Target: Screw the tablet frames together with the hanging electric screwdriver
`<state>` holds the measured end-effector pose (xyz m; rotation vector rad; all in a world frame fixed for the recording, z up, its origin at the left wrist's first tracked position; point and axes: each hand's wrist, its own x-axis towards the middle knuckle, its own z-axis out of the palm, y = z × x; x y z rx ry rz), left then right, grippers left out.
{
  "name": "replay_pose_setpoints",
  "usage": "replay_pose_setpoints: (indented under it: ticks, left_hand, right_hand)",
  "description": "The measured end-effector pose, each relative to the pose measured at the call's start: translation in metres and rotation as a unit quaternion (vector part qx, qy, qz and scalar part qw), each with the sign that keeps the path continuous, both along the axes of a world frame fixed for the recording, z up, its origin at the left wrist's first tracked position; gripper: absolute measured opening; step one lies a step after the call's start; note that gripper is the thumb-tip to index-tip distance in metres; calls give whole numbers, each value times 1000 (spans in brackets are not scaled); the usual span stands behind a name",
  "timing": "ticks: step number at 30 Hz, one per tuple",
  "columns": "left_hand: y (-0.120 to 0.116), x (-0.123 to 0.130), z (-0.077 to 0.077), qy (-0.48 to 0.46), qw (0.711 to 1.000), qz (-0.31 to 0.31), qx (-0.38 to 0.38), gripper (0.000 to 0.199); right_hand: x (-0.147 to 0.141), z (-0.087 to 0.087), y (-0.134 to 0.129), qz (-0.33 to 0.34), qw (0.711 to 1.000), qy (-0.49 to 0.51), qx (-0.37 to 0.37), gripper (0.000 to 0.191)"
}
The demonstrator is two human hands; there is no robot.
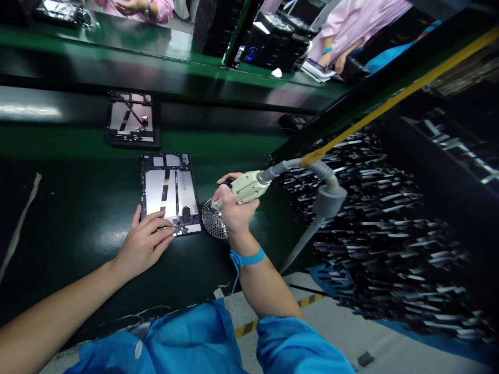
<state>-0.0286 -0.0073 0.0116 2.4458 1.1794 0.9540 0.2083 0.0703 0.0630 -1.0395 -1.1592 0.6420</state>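
Observation:
My left hand (pixel 146 240) lies with its fingers stretched out over the lower left corner of an opened tablet (pixel 156 187). The tablet lies flat, its silver inside, ribbon cables and small boards showing. In my right hand (pixel 236 213) is a pale electric screwdriver (pixel 249 187), gripped with fingers and thumb round its body and its cable end pointing up to the right. Its front end is over a round perforated metal dish (pixel 213 221), just right of the tablet; whether the bit touches the dish I cannot tell.
A second opened tablet (pixel 130 117) sits on a dark block farther back. The screwdriver's thick grey cable (pixel 329 200) hangs at right, below a yellow strip (pixel 390 104). Many dark slotted parts (pixel 382 223) stand in rows there. Across the bench, people in pink sleeves (pixel 351 26) work.

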Motion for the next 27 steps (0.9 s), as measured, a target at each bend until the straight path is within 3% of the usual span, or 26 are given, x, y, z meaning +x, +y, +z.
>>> replay_pose_setpoints:
  ticks: [5, 9, 14, 27]
  left_hand:
    - [0, 3, 1, 0, 1000, 9, -28, 20]
    - [0, 3, 2, -10, 999, 5, -46, 28]
    - [1, 2, 1, -19, 998, 1, -53, 30]
    - [1, 3, 1, -25, 998, 1, -55, 27]
  right_hand:
    - [-13, 19, -13, 11, 999, 42, 28, 25]
    - [-39, 24, -33, 134, 989, 56, 25, 28]
    - [-60, 11, -48, 255, 965, 52, -6, 35]
    - [-64, 5, -49, 286, 957, 50, -8, 29]
